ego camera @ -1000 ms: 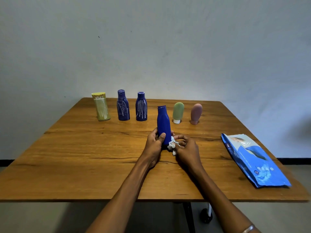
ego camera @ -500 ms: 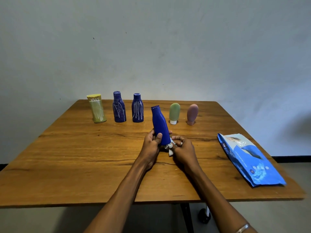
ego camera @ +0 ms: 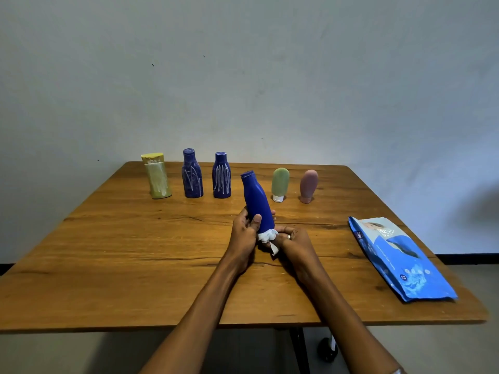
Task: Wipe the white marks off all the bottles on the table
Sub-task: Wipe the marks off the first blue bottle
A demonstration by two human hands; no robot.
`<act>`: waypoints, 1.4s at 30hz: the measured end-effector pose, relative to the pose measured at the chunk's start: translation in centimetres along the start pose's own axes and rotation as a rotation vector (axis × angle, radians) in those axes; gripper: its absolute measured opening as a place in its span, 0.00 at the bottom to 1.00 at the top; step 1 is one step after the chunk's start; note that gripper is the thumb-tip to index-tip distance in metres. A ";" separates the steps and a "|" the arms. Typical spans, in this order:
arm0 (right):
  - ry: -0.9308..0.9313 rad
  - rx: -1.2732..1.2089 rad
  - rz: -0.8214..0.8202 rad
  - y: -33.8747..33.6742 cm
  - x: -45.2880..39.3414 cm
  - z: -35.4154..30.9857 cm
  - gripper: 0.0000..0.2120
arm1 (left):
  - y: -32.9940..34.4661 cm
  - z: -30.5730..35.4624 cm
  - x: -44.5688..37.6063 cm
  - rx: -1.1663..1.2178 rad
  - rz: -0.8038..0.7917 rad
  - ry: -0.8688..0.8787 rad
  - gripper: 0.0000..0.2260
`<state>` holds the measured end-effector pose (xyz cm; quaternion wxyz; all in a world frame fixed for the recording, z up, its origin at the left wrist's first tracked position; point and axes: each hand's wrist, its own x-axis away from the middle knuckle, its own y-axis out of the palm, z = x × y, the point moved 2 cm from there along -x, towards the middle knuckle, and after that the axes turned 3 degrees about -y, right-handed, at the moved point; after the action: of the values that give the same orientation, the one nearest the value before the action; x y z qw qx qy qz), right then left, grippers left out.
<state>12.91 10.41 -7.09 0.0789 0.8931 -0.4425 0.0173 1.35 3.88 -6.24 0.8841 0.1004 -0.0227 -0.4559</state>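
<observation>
My left hand (ego camera: 244,236) grips the lower part of a blue bottle (ego camera: 256,201), which leans with its cap to the left. No white marks show on its visible side. My right hand (ego camera: 293,240) presses a crumpled white wipe (ego camera: 267,236) against the bottle's base. At the back stand a yellow-green bottle (ego camera: 157,176) and two dark blue bottles (ego camera: 192,174) (ego camera: 221,176), all streaked with white marks. A green tube bottle (ego camera: 280,183) and a pink tube bottle (ego camera: 308,185) stand cap-down to the right, showing no marks.
A blue pack of wipes (ego camera: 399,259) lies flat near the right edge of the wooden table (ego camera: 108,260). A pale wall rises right behind the table. A table leg and a castor show below the front edge.
The held blue bottle has tilted from upright to leaning left. My right hand with the wipe has stayed at its base. The camera view has shifted slightly.
</observation>
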 end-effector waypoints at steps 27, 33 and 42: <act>-0.830 0.434 0.407 1.3 0.0 -8.5 0.16 | 0.8 -0.3 0.5 -0.227 -0.043 0.023 0.19; -1.069 0.669 0.425 1.3 0.3 -7.4 0.19 | 0.5 -0.2 0.6 -0.266 -0.027 0.055 0.19; -1.042 0.863 0.291 0.4 0.2 -11.1 0.15 | 0.6 -0.4 0.5 -0.254 -0.029 0.037 0.19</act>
<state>13.17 11.75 3.98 -0.5094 0.6681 -0.4917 -0.2290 2.17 3.83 -6.50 0.8832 -0.0037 0.0528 -0.4661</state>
